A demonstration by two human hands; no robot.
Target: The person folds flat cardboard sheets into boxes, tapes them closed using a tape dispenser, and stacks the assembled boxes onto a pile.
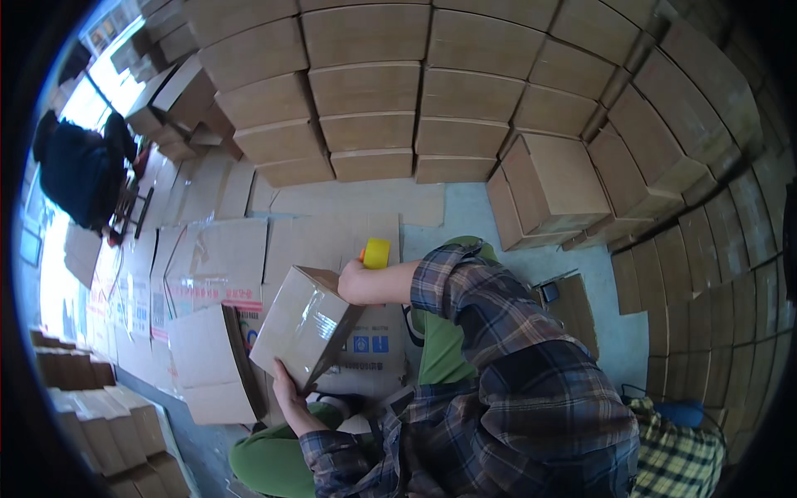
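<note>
A brown cardboard box (300,328) stands tilted in front of me, with a shiny strip of clear tape across its face. My left hand (286,390) grips the box's near lower corner, fingers against the face. At the box's far right edge, my right hand (357,280) is closed on a yellow tape roll (378,253) with a bit of orange beside it. The right fingers are partly hidden behind the wrist. Left of the box lies a flattened carton (212,365) with a folded edge.
Stacked cartons (365,87) form a wall ahead, and more cartons (706,257) rise at the right. Printed cardboard sheets (216,257) cover the floor. Another person (83,170) sits bent over at the far left. Several boxes (116,423) stand at the lower left. Yellow-black checked cloth (677,452) lies lower right.
</note>
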